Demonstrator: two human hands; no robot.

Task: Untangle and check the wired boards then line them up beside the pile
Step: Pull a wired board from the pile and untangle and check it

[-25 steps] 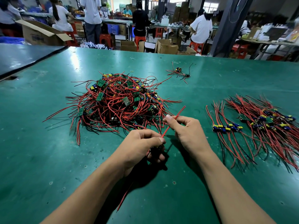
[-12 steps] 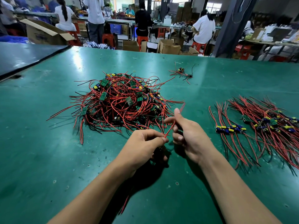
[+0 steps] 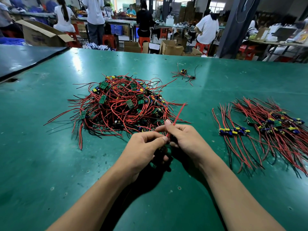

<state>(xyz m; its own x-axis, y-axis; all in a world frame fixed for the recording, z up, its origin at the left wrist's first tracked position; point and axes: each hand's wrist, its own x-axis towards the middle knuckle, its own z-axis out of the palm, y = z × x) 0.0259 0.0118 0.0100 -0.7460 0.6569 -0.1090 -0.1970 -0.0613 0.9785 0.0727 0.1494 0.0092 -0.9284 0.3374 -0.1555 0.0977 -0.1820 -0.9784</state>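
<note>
The thin red insulated lead (image 3: 179,112) of one small wired board rises from between the two hands, which are held close together over the near middle of the green-topped work table (image 3: 50,164). Its long axis slants up and away to the right, and its free end hangs over the near right fringe of the tangled pile of red and black wires and small green circuit boards (image 3: 123,104). The board itself is hidden where the hands meet, so I cannot tell its face or tilt.

The right hand (image 3: 186,139) pinches the lead low down between thumb and forefinger, thumb pointing up along it. The left hand (image 3: 143,147) is curled, its thumb pressed in at the foot of the lead. What its lower fingers grip is in shadow.

The place to set the board down is the short row of blue-and-yellow-capped boards (image 3: 233,130), well apart to the right of the hands. That row runs left to right, and its wires trail toward the person. The right hand is the nearer one, so it looks the natural carrier, and the lead would probably need turning from its present slant to lie along those trailing wires. Beyond the row lies a looser spread of sorted boards with red wires (image 3: 280,122). A stray wired board (image 3: 183,71) sits far back on the table.
</note>
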